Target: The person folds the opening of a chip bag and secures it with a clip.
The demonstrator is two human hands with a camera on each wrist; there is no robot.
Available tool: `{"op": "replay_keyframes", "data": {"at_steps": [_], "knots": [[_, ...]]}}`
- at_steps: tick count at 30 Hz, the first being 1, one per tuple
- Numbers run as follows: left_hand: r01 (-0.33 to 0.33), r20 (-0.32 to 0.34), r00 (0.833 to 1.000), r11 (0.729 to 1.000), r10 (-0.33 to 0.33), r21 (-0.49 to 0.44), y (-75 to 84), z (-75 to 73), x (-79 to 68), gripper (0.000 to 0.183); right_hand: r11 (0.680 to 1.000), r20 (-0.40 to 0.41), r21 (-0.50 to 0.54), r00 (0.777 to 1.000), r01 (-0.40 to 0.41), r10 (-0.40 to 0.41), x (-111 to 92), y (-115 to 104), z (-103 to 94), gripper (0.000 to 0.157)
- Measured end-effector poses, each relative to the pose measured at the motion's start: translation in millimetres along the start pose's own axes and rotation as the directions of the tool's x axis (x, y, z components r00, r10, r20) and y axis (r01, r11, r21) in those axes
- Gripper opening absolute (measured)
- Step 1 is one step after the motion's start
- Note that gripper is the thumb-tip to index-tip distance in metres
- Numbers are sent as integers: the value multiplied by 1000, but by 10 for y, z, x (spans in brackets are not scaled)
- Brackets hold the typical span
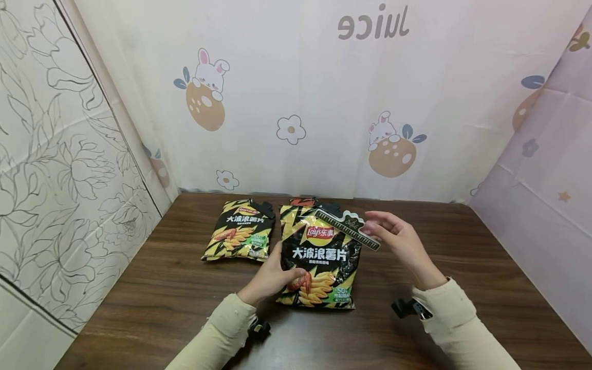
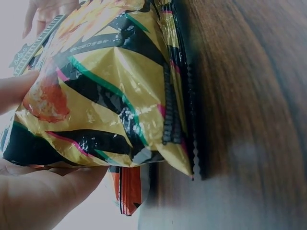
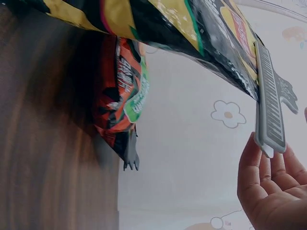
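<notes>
A black and yellow bag of Lay's potato chips (image 1: 319, 257) stands upright, raised in front of me. My left hand (image 1: 273, 280) grips its lower left side, thumb across the front. A bag clip (image 1: 347, 228) with a piano-key pattern and a scalloped dark ornament sits slantwise over the bag's top right corner. My right hand (image 1: 400, 239) holds the clip's free end in its fingers. In the right wrist view the clip (image 3: 269, 100) juts past the bag's edge, its tip at the fingertips of the right hand (image 3: 273, 187).
Another black and yellow chip bag (image 1: 240, 231) leans to the left, a dark clip (image 1: 262, 208) at its top corner. Behind the held bag is a red chip bag (image 3: 122, 91), mostly hidden in the head view. A printed curtain (image 1: 296, 77) hangs behind the brown wooden table (image 1: 162, 303).
</notes>
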State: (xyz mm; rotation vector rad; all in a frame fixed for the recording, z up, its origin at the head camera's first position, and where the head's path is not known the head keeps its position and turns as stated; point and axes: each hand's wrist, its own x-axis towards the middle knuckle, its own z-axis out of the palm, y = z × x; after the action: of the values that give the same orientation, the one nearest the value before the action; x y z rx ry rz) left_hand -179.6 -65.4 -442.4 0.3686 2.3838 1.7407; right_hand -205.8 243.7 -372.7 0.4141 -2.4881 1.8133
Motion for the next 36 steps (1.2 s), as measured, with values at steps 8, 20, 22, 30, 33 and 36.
{"op": "replay_keyframes", "data": {"at_steps": [8, 20, 22, 30, 33, 36], "knots": [[6, -6, 1000, 1000, -6, 10, 15, 3, -4, 108, 999, -36, -1, 999, -37, 37, -117, 111, 98, 51], [-10, -4, 1000, 999, 10, 33, 26, 4, -10, 108, 979, 0, 113, 986, -167, 168, -205, 213, 317, 58], [-13, -6, 1000, 1000, 13, 24, 27, 5, -12, 107, 969, 10, 156, 981, -191, 192, -214, 222, 344, 60], [-37, -14, 999, 999, 37, -4, 26, 15, 1, 102, 953, 13, 182, 970, -242, 243, -224, 282, 407, 58], [-29, -14, 999, 1000, 29, 3, 13, 17, 9, 102, 946, 22, 184, 963, -267, 267, -222, 302, 422, 57], [-33, -8, 999, 999, 33, 7, 11, 15, 5, 102, 940, 30, 184, 958, -286, 285, -222, 311, 438, 59]]}}
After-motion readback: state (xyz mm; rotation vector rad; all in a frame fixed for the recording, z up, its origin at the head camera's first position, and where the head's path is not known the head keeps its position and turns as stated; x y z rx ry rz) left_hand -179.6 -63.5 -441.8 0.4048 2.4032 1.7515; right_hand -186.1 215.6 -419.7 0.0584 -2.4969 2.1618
